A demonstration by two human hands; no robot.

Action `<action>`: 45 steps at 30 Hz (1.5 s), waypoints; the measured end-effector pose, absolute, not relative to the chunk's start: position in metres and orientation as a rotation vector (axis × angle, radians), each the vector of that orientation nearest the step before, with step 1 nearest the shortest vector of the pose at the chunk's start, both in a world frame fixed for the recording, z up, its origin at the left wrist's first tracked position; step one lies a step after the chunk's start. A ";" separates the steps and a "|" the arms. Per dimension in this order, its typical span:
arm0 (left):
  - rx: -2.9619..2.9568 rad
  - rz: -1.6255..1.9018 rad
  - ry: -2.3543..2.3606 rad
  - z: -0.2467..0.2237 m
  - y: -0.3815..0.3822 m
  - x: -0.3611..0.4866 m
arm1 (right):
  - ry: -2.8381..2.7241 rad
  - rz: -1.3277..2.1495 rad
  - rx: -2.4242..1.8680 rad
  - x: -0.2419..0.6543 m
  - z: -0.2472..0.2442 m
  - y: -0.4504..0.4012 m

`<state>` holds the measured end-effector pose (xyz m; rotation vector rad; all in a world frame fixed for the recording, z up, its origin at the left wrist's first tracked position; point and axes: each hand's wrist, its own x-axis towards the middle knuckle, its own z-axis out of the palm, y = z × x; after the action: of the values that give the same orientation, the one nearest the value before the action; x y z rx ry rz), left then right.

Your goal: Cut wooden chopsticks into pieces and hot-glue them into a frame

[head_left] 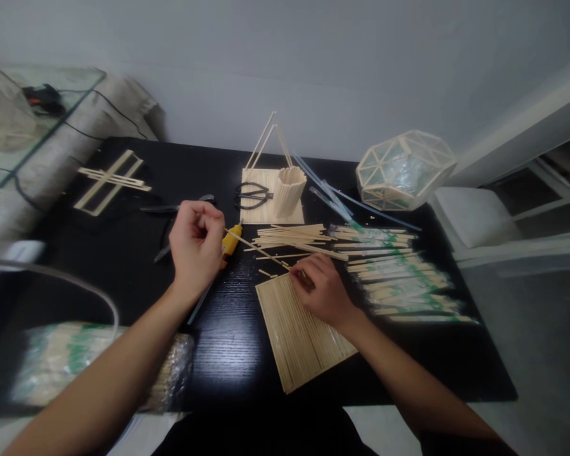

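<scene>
A thin wooden stick (pixel 256 248) slants between my two hands. My left hand (pixel 197 237) is closed on its upper end, raised over the black table. Its lower end meets the fingertips of my right hand (pixel 320 285), which are pinched together just above a flat panel of sticks laid side by side (pixel 308 345). Short cut stick pieces (pixel 267 274) lie by the panel's far edge. Beside my left hand is a yellow glue gun (pixel 232 244), partly hidden by the hand. Loose sticks (pixel 292 235) lie in a pile beyond my right hand.
Black-handled scissors (pixel 254 195) and a stick cup (pixel 287 193) rest on another stick panel (pixel 270 216). Wrapped chopsticks (pixel 399 275) and a faceted stick frame (pixel 406 171) stand right; crossed sticks (pixel 109 182) and a plastic-wrapped bundle (pixel 66 361) are left.
</scene>
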<state>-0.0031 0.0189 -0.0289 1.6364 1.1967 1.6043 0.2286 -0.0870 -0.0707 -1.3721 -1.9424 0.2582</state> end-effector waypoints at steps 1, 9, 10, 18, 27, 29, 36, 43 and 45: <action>1.638 1.612 1.193 -0.029 0.019 -0.003 | -1.942 0.260 -1.371 0.229 -0.071 -0.087; 1.636 1.582 1.212 -0.028 0.016 -0.001 | -1.942 0.248 -1.365 0.228 -0.070 -0.087; 1.636 1.586 1.211 -0.028 0.016 -0.001 | -1.946 0.245 -1.364 0.228 -0.070 -0.087; 1.651 1.603 1.201 -0.027 0.018 -0.001 | -1.939 0.253 -1.378 0.229 -0.072 -0.087; 1.630 1.576 1.220 -0.027 0.017 -0.002 | -1.939 0.264 -1.386 0.229 -0.072 -0.087; 1.634 1.578 1.217 -0.027 0.017 -0.002 | -1.937 0.255 -1.385 0.229 -0.072 -0.087; 1.626 1.567 1.190 -0.030 0.018 -0.003 | -1.930 0.249 -1.390 0.228 -0.071 -0.087; 1.616 1.522 1.152 -0.031 0.017 -0.002 | -1.933 0.254 -1.388 0.228 -0.072 -0.087; 1.618 1.506 1.143 -0.031 0.016 -0.002 | -1.928 0.263 -1.389 0.228 -0.072 -0.087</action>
<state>-0.0023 0.0160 -0.0313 1.6183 1.1432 1.5064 0.2284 -0.0870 -0.0722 -1.3886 -1.9284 0.2631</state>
